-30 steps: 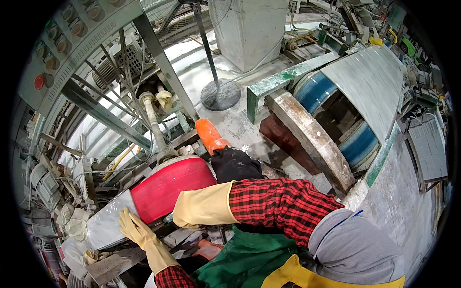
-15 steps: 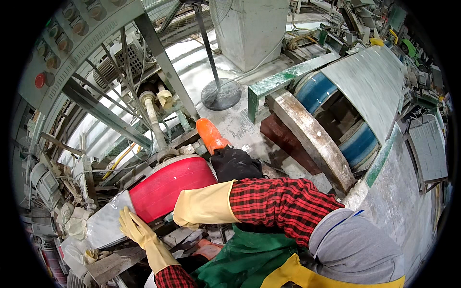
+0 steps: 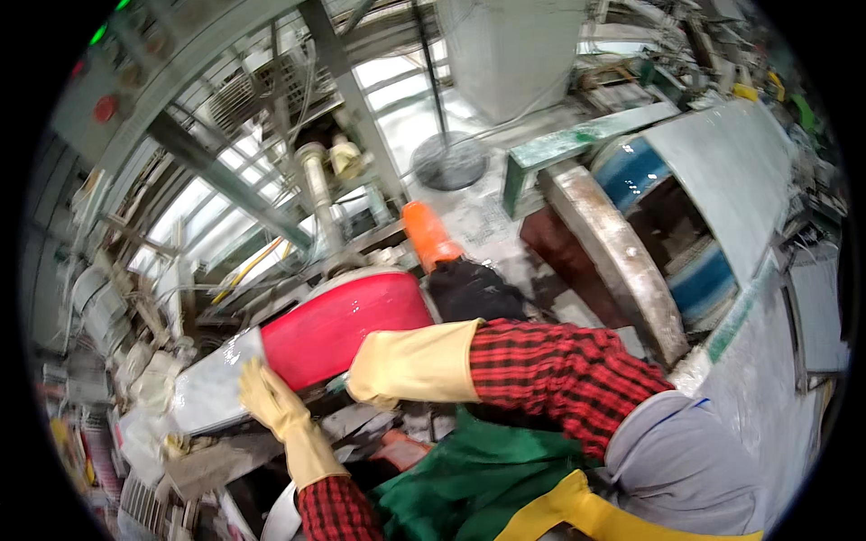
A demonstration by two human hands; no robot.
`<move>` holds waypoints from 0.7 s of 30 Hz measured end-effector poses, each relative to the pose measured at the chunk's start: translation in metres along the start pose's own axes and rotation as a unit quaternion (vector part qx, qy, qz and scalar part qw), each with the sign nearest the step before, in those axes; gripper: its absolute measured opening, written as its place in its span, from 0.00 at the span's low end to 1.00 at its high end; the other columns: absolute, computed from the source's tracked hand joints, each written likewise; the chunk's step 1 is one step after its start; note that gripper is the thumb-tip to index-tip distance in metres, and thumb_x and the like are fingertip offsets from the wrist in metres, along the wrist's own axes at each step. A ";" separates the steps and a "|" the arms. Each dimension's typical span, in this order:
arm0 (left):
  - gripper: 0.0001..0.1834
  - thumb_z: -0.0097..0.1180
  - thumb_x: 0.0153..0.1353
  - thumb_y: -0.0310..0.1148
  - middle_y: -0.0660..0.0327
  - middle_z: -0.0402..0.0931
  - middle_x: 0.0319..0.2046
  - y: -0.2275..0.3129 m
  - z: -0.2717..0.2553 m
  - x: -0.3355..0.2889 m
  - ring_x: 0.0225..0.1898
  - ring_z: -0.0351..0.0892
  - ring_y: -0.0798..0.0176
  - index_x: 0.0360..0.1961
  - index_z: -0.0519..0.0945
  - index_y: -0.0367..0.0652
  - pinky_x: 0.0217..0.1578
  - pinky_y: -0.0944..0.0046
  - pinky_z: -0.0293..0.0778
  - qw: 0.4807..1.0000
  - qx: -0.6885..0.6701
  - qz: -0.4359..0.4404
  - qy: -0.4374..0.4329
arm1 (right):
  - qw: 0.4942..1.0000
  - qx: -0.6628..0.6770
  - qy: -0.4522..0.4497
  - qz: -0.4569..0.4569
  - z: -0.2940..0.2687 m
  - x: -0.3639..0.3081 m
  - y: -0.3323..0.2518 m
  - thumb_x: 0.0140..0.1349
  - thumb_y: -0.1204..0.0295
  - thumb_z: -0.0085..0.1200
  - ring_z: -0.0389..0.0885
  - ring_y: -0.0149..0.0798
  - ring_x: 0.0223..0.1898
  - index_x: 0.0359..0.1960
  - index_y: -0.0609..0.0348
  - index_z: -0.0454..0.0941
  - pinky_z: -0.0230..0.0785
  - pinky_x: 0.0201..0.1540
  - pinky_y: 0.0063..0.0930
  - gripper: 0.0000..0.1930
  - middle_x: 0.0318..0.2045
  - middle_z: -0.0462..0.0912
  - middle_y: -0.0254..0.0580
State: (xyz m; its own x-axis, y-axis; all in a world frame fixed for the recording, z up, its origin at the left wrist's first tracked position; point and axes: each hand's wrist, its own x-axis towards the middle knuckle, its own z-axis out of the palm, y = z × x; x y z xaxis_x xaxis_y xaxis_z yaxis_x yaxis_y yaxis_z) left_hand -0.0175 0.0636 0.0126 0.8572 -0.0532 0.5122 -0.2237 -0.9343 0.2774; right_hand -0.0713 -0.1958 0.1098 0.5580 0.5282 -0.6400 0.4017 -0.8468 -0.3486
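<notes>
Both of my hands wear cream rubber gloves. My left hand (image 3: 273, 403) lies with its fingers stretched out on a grey-white slab (image 3: 206, 397), beside the lower edge of a wide red belt (image 3: 347, 325). Against the belt's near side is my right hand (image 3: 383, 368), its fingers curled under. What they grip, if anything, is hidden, though a bit of something greenish shows beside them. The red belt curves around toward an orange boot (image 3: 427, 233) on my leg. Motion blurs the picture.
A control panel (image 3: 122, 86) with buttons is at the upper left, above a metal frame and pipes. On the right stands a machine with a blue-rimmed wheel (image 3: 631, 176) and a thick, worn beam (image 3: 622, 261). A round stand base (image 3: 451, 162) rests on the floor ahead.
The whole view has shifted, so the scene sits farther right and is blurred. My left hand sits closer to the belt's edge; my right hand stays at the belt.
</notes>
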 end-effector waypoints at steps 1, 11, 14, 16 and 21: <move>0.20 0.46 0.75 0.39 0.44 0.78 0.60 0.009 -0.001 0.002 0.63 0.73 0.38 0.58 0.82 0.40 0.67 0.41 0.59 1.000 -0.002 0.009 0.004 | 0.999 0.010 -0.020 -0.037 0.005 0.010 0.009 0.45 0.67 0.67 0.89 0.46 0.36 0.39 0.45 0.90 0.81 0.37 0.45 0.16 0.34 0.90 0.35; 0.21 0.45 0.77 0.40 0.48 0.73 0.67 0.011 -0.005 0.003 0.71 0.65 0.40 0.63 0.80 0.46 0.75 0.41 0.47 0.998 0.010 -0.044 -0.039 | 0.998 0.007 0.021 -0.056 0.019 0.020 0.013 0.46 0.66 0.60 0.80 0.52 0.25 0.22 0.53 0.82 0.71 0.29 0.45 0.06 0.21 0.82 0.44; 0.20 0.46 0.77 0.40 0.48 0.73 0.67 0.009 -0.001 0.000 0.71 0.65 0.41 0.62 0.80 0.45 0.75 0.40 0.48 0.999 0.016 -0.044 -0.020 | 0.998 0.003 0.024 -0.060 0.022 0.021 0.014 0.47 0.67 0.60 0.79 0.51 0.25 0.21 0.52 0.81 0.70 0.28 0.44 0.05 0.21 0.82 0.43; 0.20 0.46 0.76 0.39 0.49 0.75 0.65 0.012 -0.002 0.002 0.69 0.67 0.42 0.61 0.81 0.44 0.73 0.39 0.50 0.999 0.014 -0.024 -0.020 | 0.998 0.000 0.009 -0.066 0.024 0.024 0.018 0.47 0.67 0.60 0.79 0.50 0.24 0.21 0.52 0.81 0.70 0.28 0.44 0.05 0.20 0.81 0.42; 0.20 0.45 0.77 0.39 0.49 0.75 0.65 0.017 -0.005 0.002 0.68 0.68 0.41 0.61 0.81 0.44 0.73 0.39 0.50 0.999 0.015 -0.035 -0.026 | 0.998 0.001 0.036 -0.056 0.026 0.024 0.016 0.46 0.68 0.62 0.79 0.48 0.25 0.24 0.49 0.83 0.70 0.29 0.42 0.03 0.21 0.82 0.39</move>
State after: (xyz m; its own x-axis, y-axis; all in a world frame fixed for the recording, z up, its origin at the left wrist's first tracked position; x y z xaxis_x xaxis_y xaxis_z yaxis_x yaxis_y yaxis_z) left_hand -0.0215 0.0489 0.0223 0.8937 -0.0045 0.4486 -0.1483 -0.9467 0.2860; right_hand -0.0709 -0.1985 0.0709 0.5602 0.6233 -0.5456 0.4635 -0.7817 -0.4172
